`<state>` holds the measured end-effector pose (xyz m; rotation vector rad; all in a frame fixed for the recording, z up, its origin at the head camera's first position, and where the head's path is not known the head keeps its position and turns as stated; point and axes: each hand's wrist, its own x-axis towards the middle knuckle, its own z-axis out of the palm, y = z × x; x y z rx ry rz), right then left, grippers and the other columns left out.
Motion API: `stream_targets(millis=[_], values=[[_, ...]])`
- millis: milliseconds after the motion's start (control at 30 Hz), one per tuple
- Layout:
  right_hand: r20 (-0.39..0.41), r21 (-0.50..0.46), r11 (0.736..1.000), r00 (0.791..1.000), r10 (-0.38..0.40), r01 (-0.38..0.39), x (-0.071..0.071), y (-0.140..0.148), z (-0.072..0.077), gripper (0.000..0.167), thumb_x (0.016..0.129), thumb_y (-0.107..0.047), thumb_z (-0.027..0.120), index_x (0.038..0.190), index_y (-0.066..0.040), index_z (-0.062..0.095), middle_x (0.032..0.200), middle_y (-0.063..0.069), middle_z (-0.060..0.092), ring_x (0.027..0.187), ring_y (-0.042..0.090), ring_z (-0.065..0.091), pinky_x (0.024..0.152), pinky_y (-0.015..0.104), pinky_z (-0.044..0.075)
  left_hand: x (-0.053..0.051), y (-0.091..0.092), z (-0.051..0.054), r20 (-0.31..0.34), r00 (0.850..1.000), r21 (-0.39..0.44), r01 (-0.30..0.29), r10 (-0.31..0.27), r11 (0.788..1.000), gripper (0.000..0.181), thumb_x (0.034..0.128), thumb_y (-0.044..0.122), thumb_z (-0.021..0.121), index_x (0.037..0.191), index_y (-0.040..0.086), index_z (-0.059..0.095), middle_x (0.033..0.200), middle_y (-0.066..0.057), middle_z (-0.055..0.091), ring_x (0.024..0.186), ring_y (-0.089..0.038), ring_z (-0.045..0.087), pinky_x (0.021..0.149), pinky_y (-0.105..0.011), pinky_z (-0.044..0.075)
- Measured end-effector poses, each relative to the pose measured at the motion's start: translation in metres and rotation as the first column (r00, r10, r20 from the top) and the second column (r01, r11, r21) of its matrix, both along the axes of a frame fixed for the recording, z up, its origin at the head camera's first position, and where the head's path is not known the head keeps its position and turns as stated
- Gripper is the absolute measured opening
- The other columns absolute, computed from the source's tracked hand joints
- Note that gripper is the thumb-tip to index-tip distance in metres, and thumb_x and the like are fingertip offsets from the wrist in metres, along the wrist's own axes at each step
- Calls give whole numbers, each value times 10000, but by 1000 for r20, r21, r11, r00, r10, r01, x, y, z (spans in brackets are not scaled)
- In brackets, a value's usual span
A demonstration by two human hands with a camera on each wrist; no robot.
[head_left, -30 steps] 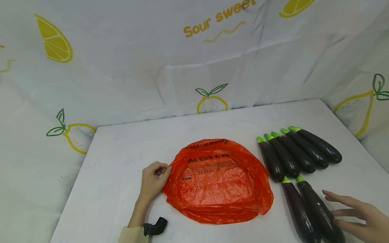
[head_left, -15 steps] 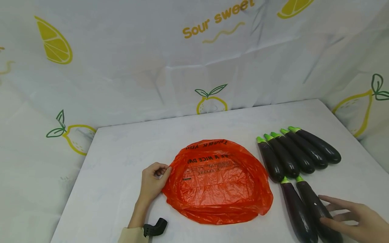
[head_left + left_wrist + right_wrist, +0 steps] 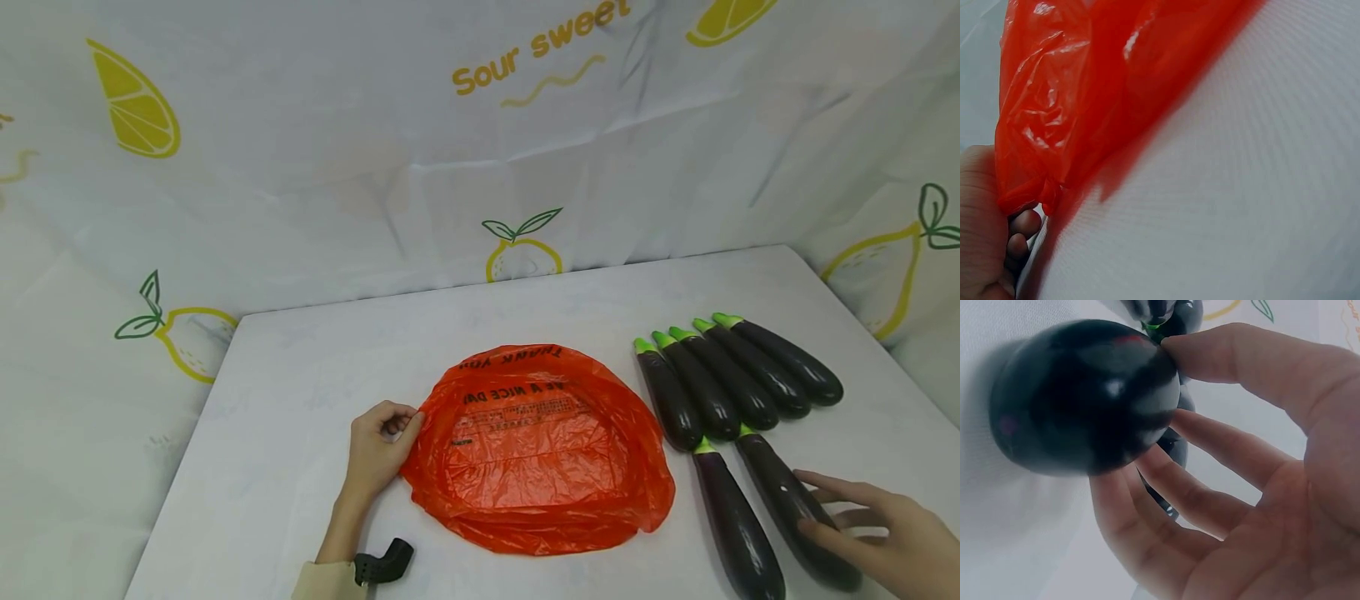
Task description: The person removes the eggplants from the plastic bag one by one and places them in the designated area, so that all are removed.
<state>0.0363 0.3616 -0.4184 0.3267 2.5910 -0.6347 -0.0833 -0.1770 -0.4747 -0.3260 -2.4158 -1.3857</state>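
Observation:
A red plastic bag [image 3: 540, 533] lies spread with its mouth turned up and its inside showing. At its left edge my left hand [image 3: 378, 450] pinches the rim; the left wrist view shows the gathered film of the bag [image 3: 1054, 100] between thumb and fingers. My right hand [image 3: 885, 533] grips a dark eggplant [image 3: 780, 483] near its thick end, thumb on one side and fingers round the other. In the right wrist view the rounded end of this eggplant [image 3: 1085, 400] faces the camera. Another eggplant [image 3: 738, 525] lies just left of it, apart from it.
Several more eggplants [image 3: 720, 383] lie side by side in a row behind, green stems pointing away. The white tabletop [image 3: 300, 367] ends at a back cloth [image 3: 337, 167] printed with lemons. A black device [image 3: 382, 562] sits at the left wrist.
My right hand has closed round the nearer right eggplant and shifted it slightly right, opening a gap from its neighbour. The left hand and the bag stay in place.

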Motion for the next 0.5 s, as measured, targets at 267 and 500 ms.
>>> stream_targets(millis=[267, 500], values=[[-21, 25, 1000, 1000, -12, 13, 1, -1, -3, 855, 806, -359, 847, 1366, 166, 471, 1244, 436, 533, 870, 438, 679, 738, 471, 610, 0, 1, 0, -17, 1000, 0, 1, -1, 1000, 83, 819, -9, 794, 854, 56, 756, 745, 3, 684, 674, -43, 516, 605, -230, 477], [-29, 31, 999, 1000, -10, 11, 3, -4, -2, 839, 812, -334, 845, 1369, 168, 468, 1252, 438, 521, 904, 487, 666, 740, 464, 610, -1, 1, 1, -29, 999, 28, 26, -25, 999, 90, 850, 32, 797, 899, 106, 782, 756, 11, 696, 669, -63, 537, 607, -212, 477]])
